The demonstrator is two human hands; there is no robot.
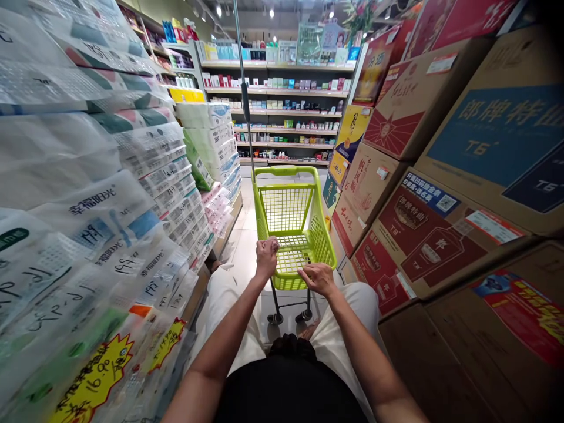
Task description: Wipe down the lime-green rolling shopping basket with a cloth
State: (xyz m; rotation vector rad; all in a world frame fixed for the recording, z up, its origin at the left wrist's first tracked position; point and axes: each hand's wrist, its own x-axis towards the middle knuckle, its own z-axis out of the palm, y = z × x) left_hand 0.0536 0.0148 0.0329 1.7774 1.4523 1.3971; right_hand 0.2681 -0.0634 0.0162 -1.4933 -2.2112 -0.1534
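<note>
A lime-green plastic shopping cart (288,208) with a latticed basket stands right in front of me, its inside bare. My left hand (266,258) is closed in a fist at the basket's near left corner. Its fingers overlap the rim, and I cannot make out what they hold, if anything. On the near right side, my right hand (318,277) curls its fingers around the basket's near rim. A thin dark pole (245,94) rises from the cart's far left corner.
Stacked packs of tissue paper (127,147) line the left side, with yellow price signs (99,376) low down. Cardboard cartons (445,217) are piled high on the right. Shelves of small boxed goods (277,91) cross the far end of the tiled aisle.
</note>
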